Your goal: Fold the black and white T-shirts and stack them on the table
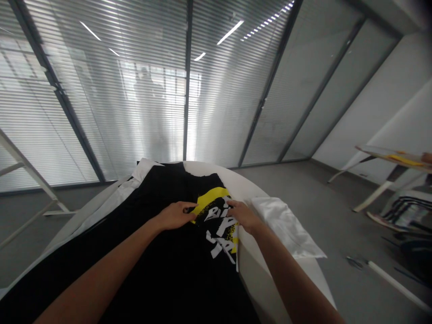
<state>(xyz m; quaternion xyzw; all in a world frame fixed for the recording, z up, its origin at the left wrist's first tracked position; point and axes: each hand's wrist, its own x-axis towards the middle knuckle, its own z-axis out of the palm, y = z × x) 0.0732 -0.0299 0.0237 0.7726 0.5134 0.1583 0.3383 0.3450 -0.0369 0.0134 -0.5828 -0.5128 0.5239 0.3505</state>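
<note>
- Black garment (165,270): laid on the white counter (245,182), long axis running from the counter's near side toward its far edge.
- Left hand (177,215), right hand (245,217): fingers at the garment's print (212,213); whether clamped, one cannot tell.

On my feed: wide black cloth garment (168,270), soft and matt; its yellow-and-white print (213,197) looks flat, also matt. Creased white cloth piece (286,225): slight satin sheen, thin-looking. Curved white tabletop (242,179): smooth, material unclear to me. Tall glass partition (222,103): glossy, reflective, slatted blinds showing; dark straight frame bars (186,90) look metal. Grey floor (280,180): smooth, dull. White angled frame (29,169): painted-metal look.
</note>
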